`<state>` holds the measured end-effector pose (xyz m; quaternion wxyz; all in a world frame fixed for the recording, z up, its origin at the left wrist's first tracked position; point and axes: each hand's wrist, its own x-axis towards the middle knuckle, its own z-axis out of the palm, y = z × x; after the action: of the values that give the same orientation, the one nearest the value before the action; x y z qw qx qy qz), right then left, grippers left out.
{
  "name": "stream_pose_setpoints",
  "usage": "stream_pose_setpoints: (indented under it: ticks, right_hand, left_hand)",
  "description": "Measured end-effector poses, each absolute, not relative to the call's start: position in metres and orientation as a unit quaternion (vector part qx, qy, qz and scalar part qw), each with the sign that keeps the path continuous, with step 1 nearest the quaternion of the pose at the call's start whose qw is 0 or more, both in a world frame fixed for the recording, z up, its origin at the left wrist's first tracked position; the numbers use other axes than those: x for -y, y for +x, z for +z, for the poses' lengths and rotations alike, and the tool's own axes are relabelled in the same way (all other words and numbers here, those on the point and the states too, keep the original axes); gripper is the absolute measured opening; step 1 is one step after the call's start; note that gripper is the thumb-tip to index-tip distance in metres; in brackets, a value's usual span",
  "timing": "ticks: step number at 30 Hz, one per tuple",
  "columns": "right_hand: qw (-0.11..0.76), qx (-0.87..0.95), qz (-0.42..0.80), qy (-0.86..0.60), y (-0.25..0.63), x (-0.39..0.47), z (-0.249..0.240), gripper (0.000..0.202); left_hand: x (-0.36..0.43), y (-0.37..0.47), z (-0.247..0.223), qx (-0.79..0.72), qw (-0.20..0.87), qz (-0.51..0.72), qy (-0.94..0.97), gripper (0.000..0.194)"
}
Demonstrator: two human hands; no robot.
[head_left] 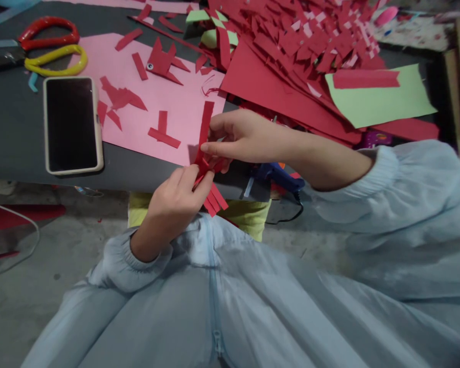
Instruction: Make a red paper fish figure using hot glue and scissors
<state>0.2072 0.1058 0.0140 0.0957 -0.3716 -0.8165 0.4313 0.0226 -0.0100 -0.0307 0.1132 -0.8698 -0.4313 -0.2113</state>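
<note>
There are two hands (176,191) (245,135), one phone (72,125), one glue gun (276,175), scissors (49,34) (one pair) and many red strips (206,122)

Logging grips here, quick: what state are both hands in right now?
Left hand: closed, holding the red paper strips.
Right hand: closed, thumb and fingers pinching the same red paper strips.

Left hand (179,195) and right hand (243,135) on red strips (206,123), possibly interwoven, near the pink sheet (126,133).
</note>
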Motion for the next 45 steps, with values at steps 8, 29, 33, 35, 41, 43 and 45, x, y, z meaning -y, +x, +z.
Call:
stream_pose_setpoints:
  ticks: [8, 29, 33, 35, 41, 43, 45]
  right_hand:
    - [0.083, 0.805, 0.450, -0.377, 0.207, -0.105, 0.010, 0.015]
    - [-0.019, 0.973, 0.115, -0.201, 0.213, -0.075, 0.014, 0.024]
    - [-0.028, 0.979, 0.085, -0.181, 0.214, -0.072, 0.010, 0.027]
    - [-0.031, 0.981, 0.075, -0.176, 0.214, -0.071, 0.009, 0.027]
    - [-0.020, 0.986, 0.039, -0.159, 0.216, -0.064, 0.008, 0.029]
    - [-0.005, 0.989, 0.024, -0.146, 0.217, -0.059, 0.009, 0.031]
    - [0.019, 0.990, 0.003, -0.137, 0.219, -0.053, 0.010, 0.033]
  left_hand:
    - [0.011, 0.019, -0.035, 0.441, 0.120, -0.227, -0.860, 0.039]
    - [0.024, 0.029, -0.034, 0.590, 0.029, -0.343, -0.730, 0.034]
    - [0.024, 0.029, -0.033, 0.588, 0.030, -0.335, -0.735, 0.034]
    - [0.025, 0.029, -0.034, 0.588, 0.033, -0.326, -0.740, 0.034]
    - [0.027, 0.028, -0.038, 0.577, -0.027, -0.375, -0.725, 0.037]
    - [0.028, 0.027, -0.037, 0.573, -0.047, -0.386, -0.721, 0.032]
    - [0.027, 0.026, -0.035, 0.569, -0.046, -0.366, -0.735, 0.026]
